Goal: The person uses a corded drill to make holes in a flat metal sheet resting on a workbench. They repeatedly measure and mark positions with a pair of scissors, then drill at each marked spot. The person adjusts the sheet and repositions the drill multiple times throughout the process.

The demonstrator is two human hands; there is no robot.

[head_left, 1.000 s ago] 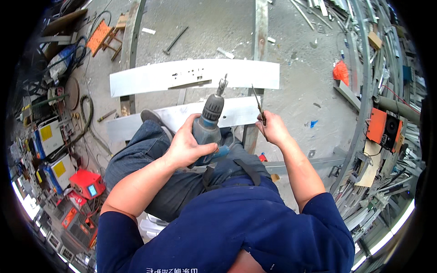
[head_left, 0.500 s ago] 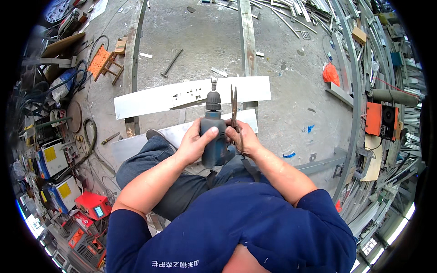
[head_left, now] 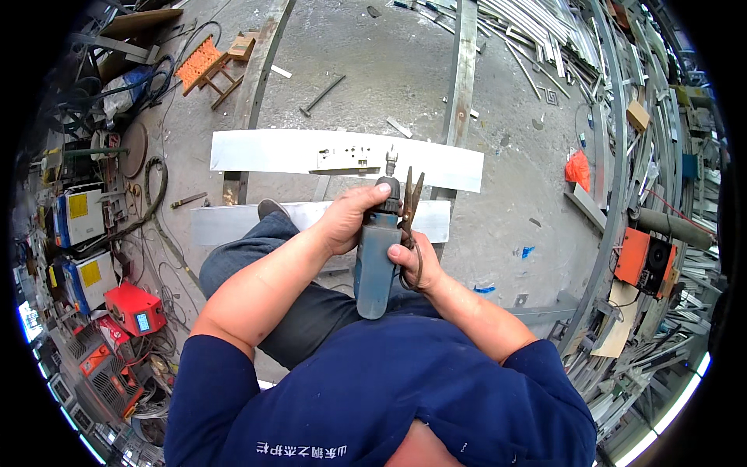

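Note:
A dark blue-grey power drill (head_left: 378,261) is held before my body, its chuck and metal bit pointing away from me. My left hand (head_left: 348,221) wraps round the drill near the chuck, thumb lying on the dark collar. Against the drill's right side is my right hand (head_left: 422,263), thumb on the housing. It also holds a pair of rusty scissors (head_left: 413,201), blades pointing away and slightly parted, a handle loop round the fingers. Beyond the bit lies a long white panel (head_left: 268,150) with cut-outs near its middle. A second pale panel (head_left: 233,225) lies nearer.
Two steel rails (head_left: 461,74) run under the panels. Left are an orange-topped stool (head_left: 201,64), cables, and a red machine with a screen (head_left: 134,308). Metal strips (head_left: 537,39) lie far right, near an orange bag (head_left: 576,169) and an orange box (head_left: 636,258).
The drill has tilted, showing its blue underside, and its base is nearer my body. My left hand has slid up to the chuck. The scissors still sit in my right hand, more slanted.

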